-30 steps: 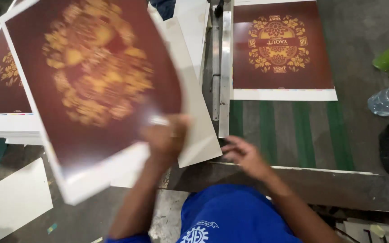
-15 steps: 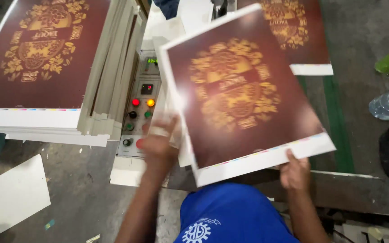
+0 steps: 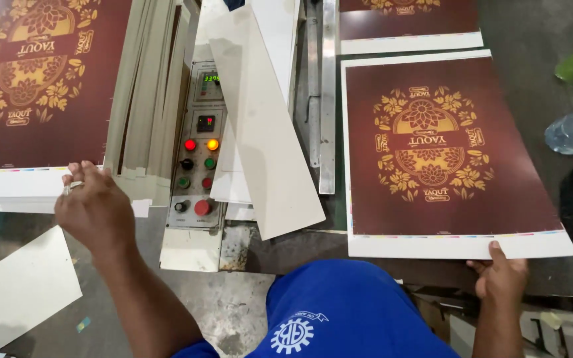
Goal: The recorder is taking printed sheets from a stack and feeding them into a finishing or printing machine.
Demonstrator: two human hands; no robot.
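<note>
Even, fairly bright light falls from above, and the maroon printed sheet (image 3: 449, 149) shows clear and sharp, its gold pattern crisp. A soft sheen lies across its upper half. Left of that sheet, the white card strips (image 3: 266, 132) cast gentle shadows over the control panel (image 3: 197, 152), whose red and orange lamps glow. Right of the sheet the worktop (image 3: 532, 66) sinks into darkness. Straight edges bow slightly toward the frame borders.

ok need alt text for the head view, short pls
A person's right hand holds the near white edge of a maroon printed sheet with gold ornament, while the left hand rests on a stack of like sheets. A button panel sits between.
</note>
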